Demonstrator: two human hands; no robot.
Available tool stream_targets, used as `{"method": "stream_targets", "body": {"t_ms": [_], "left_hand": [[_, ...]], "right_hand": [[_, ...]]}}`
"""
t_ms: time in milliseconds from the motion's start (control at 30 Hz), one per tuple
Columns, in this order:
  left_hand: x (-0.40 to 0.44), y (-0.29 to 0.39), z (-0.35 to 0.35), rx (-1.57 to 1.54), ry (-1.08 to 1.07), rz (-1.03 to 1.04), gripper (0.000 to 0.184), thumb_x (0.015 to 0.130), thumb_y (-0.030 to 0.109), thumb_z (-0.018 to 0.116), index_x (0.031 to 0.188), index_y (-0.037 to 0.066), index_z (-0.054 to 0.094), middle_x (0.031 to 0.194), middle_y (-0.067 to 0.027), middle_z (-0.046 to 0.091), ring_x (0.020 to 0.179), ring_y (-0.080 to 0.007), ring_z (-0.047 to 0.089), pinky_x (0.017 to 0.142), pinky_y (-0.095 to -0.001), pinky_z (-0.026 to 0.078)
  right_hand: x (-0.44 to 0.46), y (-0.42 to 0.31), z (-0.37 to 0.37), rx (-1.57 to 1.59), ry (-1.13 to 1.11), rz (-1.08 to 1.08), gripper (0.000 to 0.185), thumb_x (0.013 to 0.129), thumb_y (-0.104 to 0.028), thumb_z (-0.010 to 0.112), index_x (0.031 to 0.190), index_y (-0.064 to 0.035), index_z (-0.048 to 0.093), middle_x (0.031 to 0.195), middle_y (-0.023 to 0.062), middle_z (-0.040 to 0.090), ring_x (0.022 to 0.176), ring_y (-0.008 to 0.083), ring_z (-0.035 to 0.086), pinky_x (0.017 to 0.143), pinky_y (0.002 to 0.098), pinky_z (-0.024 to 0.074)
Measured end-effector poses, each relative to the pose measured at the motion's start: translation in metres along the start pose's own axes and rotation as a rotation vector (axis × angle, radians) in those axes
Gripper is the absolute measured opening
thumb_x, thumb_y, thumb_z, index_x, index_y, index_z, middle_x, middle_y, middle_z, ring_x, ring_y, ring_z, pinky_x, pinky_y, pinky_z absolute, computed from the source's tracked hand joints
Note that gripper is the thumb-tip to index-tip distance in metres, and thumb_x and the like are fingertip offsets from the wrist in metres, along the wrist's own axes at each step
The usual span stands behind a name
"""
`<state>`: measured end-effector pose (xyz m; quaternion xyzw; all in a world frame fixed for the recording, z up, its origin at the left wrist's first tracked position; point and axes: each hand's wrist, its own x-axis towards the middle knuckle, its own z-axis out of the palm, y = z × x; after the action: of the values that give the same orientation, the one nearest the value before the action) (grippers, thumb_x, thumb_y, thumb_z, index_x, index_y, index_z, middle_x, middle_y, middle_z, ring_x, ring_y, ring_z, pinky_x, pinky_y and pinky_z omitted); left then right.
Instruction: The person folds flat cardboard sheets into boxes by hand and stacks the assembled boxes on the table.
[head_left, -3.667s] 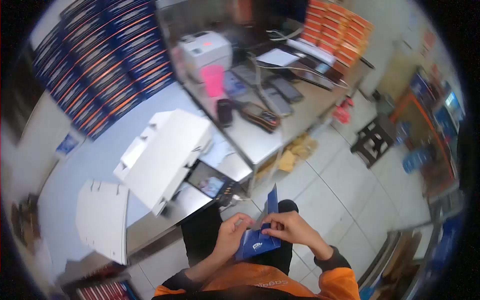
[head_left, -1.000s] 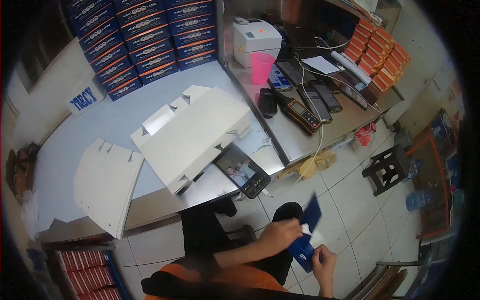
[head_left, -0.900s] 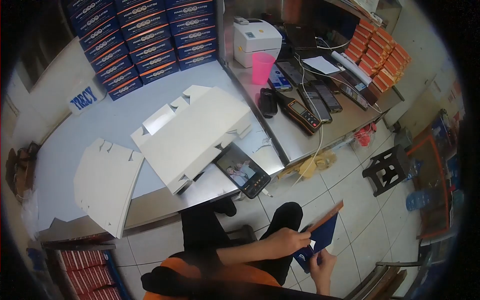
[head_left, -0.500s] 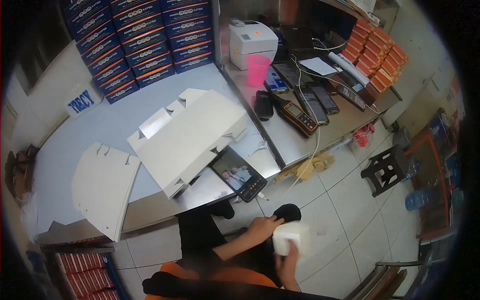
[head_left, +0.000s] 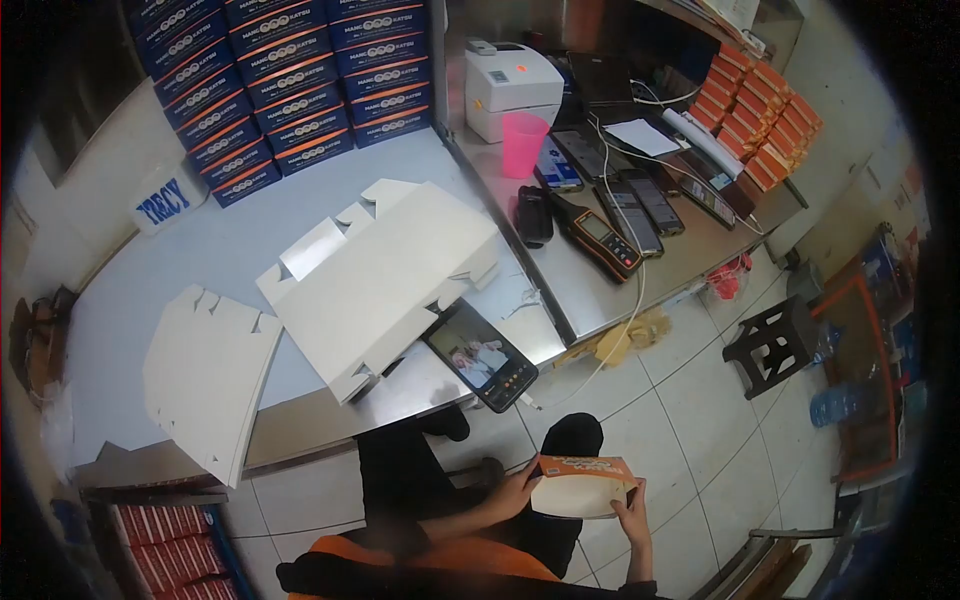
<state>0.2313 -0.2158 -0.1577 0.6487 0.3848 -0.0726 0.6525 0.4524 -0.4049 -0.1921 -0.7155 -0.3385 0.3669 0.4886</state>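
Note:
Over my lap, a small box [head_left: 578, 494] with a pale inside and an orange printed side is held between both hands. My left hand [head_left: 512, 495] grips its left end. At its right end my right hand [head_left: 633, 512] has the thumb over the near edge and the fingers behind. On the table to the left lie a pile of flat white cardboard blanks [head_left: 385, 280] and a smaller pile of white blanks [head_left: 210, 375]. A phone [head_left: 480, 355] with a lit screen rests at the table's front edge, beside the larger pile.
Stacked blue boxes [head_left: 300, 85] stand at the back left. The metal counter [head_left: 590, 310] carries a white printer [head_left: 512, 90], a pink cup [head_left: 523, 145], several phones, a handheld meter [head_left: 597, 238] and stacked orange boxes [head_left: 750, 115]. A dark stool [head_left: 770, 345] stands on the floor.
The flat blue piece held earlier now shows as an opened box with its pale inside and orange side up. Both hands have shifted to its two ends.

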Motion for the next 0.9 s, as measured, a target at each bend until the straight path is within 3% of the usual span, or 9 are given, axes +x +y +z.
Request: {"method": "stream_targets", "body": {"t_ms": [33,100,233,333,400,433,467,767,900], "left_hand": [[0.013,-0.019,0.014,0.0,0.004,-0.001,0.061,0.095,0.02,0.046,0.146,0.006,0.016,0.133,-0.0269,0.041,0.11,-0.0419,0.052,0.092,-0.0413,0.045],[0.045,-0.071,0.05,0.089,0.303,0.491,0.069,0.095,0.02,0.045,0.146,0.002,0.003,0.139,-0.0315,0.029,0.121,-0.0435,0.042,0.096,-0.0433,0.04],[0.03,-0.041,0.039,0.174,0.161,0.292,0.076,0.087,0.001,0.046,0.147,0.004,-0.001,0.128,-0.0311,0.034,0.113,-0.0447,0.044,0.095,-0.0462,0.039],[0.045,-0.044,0.04,0.235,0.211,0.306,0.076,0.084,-0.001,0.046,0.149,0.013,0.008,0.136,-0.0281,0.031,0.118,-0.0419,0.041,0.101,-0.0444,0.036],[0.051,-0.032,0.025,0.237,0.295,0.345,0.029,0.089,0.01,0.048,0.113,-0.002,0.058,0.1,-0.0295,0.056,0.092,-0.0399,0.058,0.082,-0.0478,0.045],[0.066,-0.043,0.019,0.285,0.321,0.371,0.028,0.09,0.017,0.048,0.082,-0.005,0.063,0.085,-0.0282,0.059,0.08,-0.0395,0.06,0.072,-0.0494,0.045],[0.069,-0.039,0.009,0.184,0.328,0.323,0.031,0.09,0.018,0.049,0.078,-0.007,0.061,0.088,-0.0281,0.059,0.081,-0.0405,0.059,0.072,-0.0475,0.045],[0.058,-0.035,-0.029,0.793,0.356,0.705,0.037,0.082,0.008,0.049,0.118,0.008,0.059,0.096,-0.0208,0.061,0.087,-0.0394,0.06,0.078,-0.0454,0.048],[0.032,-0.05,0.02,0.205,0.254,0.427,0.054,0.087,0.009,0.051,0.139,0.008,0.037,0.11,-0.0252,0.058,0.099,-0.0424,0.056,0.087,-0.0458,0.046]], "right_hand": [[0.003,0.008,-0.001,0.001,-0.003,-0.002,0.028,0.088,-0.004,0.052,0.11,-0.0037,0.034,0.103,0.0109,0.052,0.095,0.0191,0.053,0.088,0.0312,0.0426],[0.011,0.029,-0.006,-0.121,0.049,0.064,0.041,0.085,-0.001,0.053,0.121,0.001,0.033,0.109,0.017,0.055,0.098,0.0249,0.057,0.088,0.0333,0.0444],[0.014,-0.015,0.009,-0.388,0.226,0.244,0.057,0.083,0.0,0.054,0.132,0.007,0.026,0.114,0.0268,0.055,0.106,0.0335,0.058,0.089,0.0361,0.0454],[0.008,-0.019,0.012,-0.547,0.341,0.046,0.06,0.084,0.0,0.053,0.135,0.0092,0.023,0.11,0.0321,0.057,0.103,0.0403,0.059,0.085,0.039,0.0482],[0.006,-0.026,0.008,-0.596,0.407,0.06,0.056,0.085,0.0,0.052,0.134,0.0063,0.028,0.105,0.0301,0.06,0.099,0.0401,0.061,0.081,0.0394,0.0494],[0.008,-0.044,0.006,-0.568,0.376,0.102,0.05,0.085,0.0,0.052,0.132,0.003,0.034,0.1,0.0274,0.062,0.095,0.0383,0.063,0.078,0.0391,0.05],[0.01,-0.056,0.002,-0.536,0.342,0.136,0.044,0.086,0.0,0.051,0.129,-0.0003,0.041,0.095,0.0247,0.064,0.091,0.0365,0.064,0.075,0.0388,0.0507],[-0.011,-0.056,-0.003,-0.602,0.397,-0.125,0.025,0.088,0.001,0.05,0.112,-0.0015,0.055,0.094,0.0197,0.066,0.09,0.0334,0.065,0.077,0.036,0.0501],[-0.029,-0.046,0.035,-0.447,0.385,0.041,0.024,0.088,0.001,0.05,0.111,0.0028,0.049,0.098,0.0226,0.063,0.094,0.035,0.063,0.079,0.0366,0.0496]]}}
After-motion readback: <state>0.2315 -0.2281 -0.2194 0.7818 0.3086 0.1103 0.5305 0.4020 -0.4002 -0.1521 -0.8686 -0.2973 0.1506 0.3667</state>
